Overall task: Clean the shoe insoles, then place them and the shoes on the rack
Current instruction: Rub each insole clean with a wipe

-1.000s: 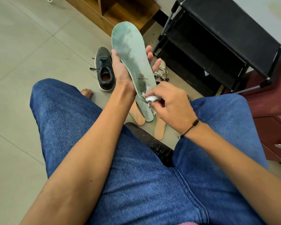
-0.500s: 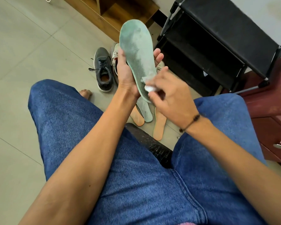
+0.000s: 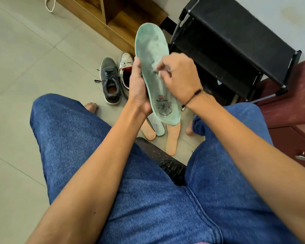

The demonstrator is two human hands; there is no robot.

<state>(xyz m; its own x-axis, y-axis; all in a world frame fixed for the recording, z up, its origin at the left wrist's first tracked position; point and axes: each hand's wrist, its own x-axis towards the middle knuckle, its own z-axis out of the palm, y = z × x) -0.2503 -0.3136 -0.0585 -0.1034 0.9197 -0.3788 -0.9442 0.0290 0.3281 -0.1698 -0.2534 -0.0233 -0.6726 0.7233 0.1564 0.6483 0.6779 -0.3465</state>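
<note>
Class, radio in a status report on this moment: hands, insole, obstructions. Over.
Left hand grips the pale green foam insole upright. Right hand pinches a small white wipe against its middle. Black fabric shoe rack unobstructed; shoes on floor.

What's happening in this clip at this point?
A seated person is wiping a green insole. The left hand grips its edge and holds it up, while the right hand rubs a small white wipe on its middle. Three more insoles lie on the floor, two shoes stand beyond, and the black rack shows nothing on its top shelf.
</note>
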